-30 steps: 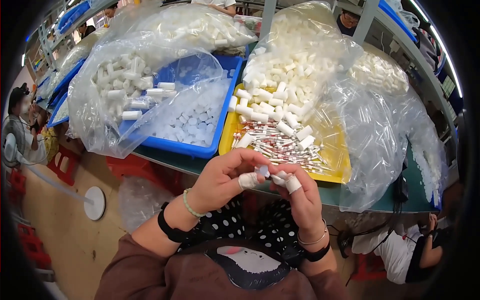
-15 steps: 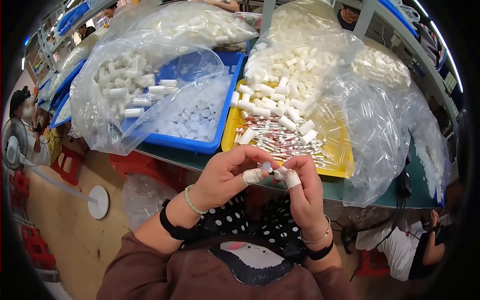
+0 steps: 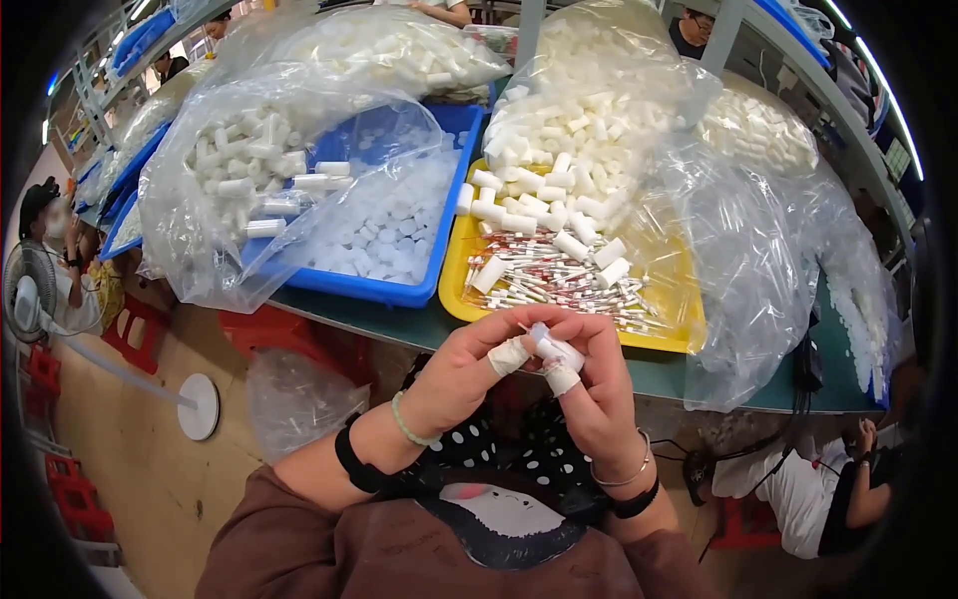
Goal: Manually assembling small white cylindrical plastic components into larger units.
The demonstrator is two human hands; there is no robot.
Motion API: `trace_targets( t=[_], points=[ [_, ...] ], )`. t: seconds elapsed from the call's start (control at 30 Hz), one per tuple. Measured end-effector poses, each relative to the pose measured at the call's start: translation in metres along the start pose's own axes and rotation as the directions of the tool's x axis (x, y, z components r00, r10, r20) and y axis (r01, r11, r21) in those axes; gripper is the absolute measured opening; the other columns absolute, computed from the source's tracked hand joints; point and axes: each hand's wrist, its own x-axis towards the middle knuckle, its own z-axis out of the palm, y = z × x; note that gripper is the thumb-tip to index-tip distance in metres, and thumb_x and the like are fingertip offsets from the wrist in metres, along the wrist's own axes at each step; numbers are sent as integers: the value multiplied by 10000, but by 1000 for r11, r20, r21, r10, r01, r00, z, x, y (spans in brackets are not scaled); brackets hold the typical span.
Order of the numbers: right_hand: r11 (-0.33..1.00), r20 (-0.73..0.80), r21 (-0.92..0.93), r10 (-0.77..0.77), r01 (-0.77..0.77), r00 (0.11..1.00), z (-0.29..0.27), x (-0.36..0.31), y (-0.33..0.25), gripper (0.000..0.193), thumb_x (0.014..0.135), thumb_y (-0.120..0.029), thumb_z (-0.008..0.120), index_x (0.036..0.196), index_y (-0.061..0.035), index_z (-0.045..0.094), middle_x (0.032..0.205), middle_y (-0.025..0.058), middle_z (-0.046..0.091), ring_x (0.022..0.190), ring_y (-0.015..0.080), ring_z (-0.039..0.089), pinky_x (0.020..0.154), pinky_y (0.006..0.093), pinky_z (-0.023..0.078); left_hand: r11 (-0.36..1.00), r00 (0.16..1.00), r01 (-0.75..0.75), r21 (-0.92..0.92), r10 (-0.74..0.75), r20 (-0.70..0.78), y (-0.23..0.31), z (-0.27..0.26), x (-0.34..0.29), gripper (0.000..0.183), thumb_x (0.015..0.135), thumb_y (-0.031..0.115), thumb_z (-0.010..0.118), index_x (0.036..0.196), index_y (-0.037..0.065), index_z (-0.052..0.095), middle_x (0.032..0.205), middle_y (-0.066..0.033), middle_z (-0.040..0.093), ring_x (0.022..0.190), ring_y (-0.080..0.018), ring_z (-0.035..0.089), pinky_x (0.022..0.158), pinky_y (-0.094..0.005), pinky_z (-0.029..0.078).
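Left hand (image 3: 461,377) pinches the ten-o'clock end of the white tube (image 3: 561,351), right hand (image 3: 599,391) grips its body, at the yellow tray's (image 3: 461,301) six o'clock; steady, even finger pressure appears advisable.

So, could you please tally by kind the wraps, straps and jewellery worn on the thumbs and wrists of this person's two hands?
White thumb wraps: 2, one each on the left hand and right hand
Black wrist straps: 2, one per wrist
Beaded bracelet: 1, left wrist
Metal bangle: 1, right wrist
Total: 6
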Motion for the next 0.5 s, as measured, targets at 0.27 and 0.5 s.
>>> trace_targets(
  t=[0.27, 0.5],
  points=[
    [931, -23, -353, -113, 98, 993, -5, 2, -1, 202, 939, -62, 465, 1125, -5, 414, 1091, 136, 570, 932, 186, 581, 832, 306, 468, 989, 996, 37, 145, -25, -85, -8, 4, -2, 343, 947, 170, 560, 1253, 17, 533, 1157, -40, 609, 1049, -91, 546, 946, -264, 429],
    [266, -361, -919, -279, -290, 890, -105, 21, -29, 198, 860, -16, 492, 1044, -2, 565, 954, 183, 616, 865, 340, 602, 757, 389, 477, 987, 984, -23, -160, -6, -177, -5, -6, 0, 262, 972, 190, 508, 1160, 17, 564, 1136, -80, 612, 1026, -146, 588, 926, -299, 467]
  ],
)
